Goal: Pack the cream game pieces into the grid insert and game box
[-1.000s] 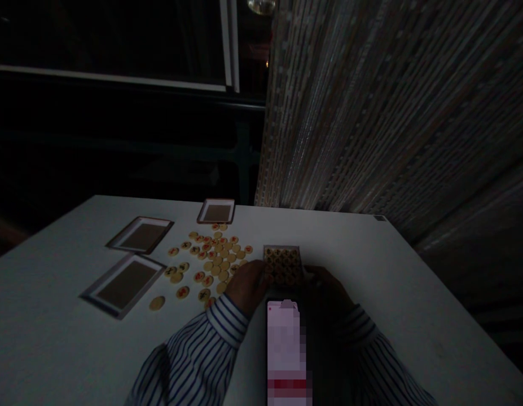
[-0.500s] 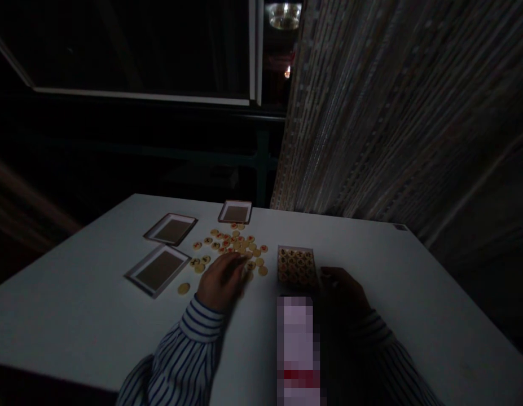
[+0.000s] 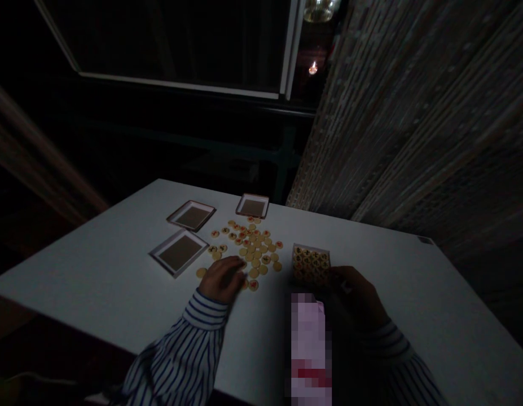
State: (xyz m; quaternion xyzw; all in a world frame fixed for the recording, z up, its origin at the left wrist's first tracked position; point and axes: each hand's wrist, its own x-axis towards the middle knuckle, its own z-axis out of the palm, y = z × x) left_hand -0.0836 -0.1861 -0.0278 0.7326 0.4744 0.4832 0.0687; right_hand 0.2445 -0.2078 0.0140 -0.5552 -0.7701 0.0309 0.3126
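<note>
Round wooden Chinese chess pieces (image 3: 256, 248) lie scattered mid-table, some showing red or black characters, others plain side up. My left hand (image 3: 222, 279) is low at their near left edge, palm down, fingers curved and thumb apart, with nothing visible in it. A red-marked piece (image 3: 253, 285) lies just right of its thumb. To the right stands a small box (image 3: 311, 248) filled with rows of pieces. My right hand (image 3: 356, 290) has its curled fingers at the box's right edge, seemingly gripping it; deep shadow hides the fingertips.
Three shallow trays or lids stand behind and left of the pieces: a near one (image 3: 179, 254), a middle one (image 3: 192, 215) and a far one (image 3: 253, 206). A pixelated pink item (image 3: 310, 344) is at the near edge. A string curtain (image 3: 371, 124) hangs beyond the white table (image 3: 96, 265).
The view has shifted, moving the scene rightward. My left hand has drawn back from the pieces, uncovering several near its fingers. The right hand has stayed by the box, now against its edge.
</note>
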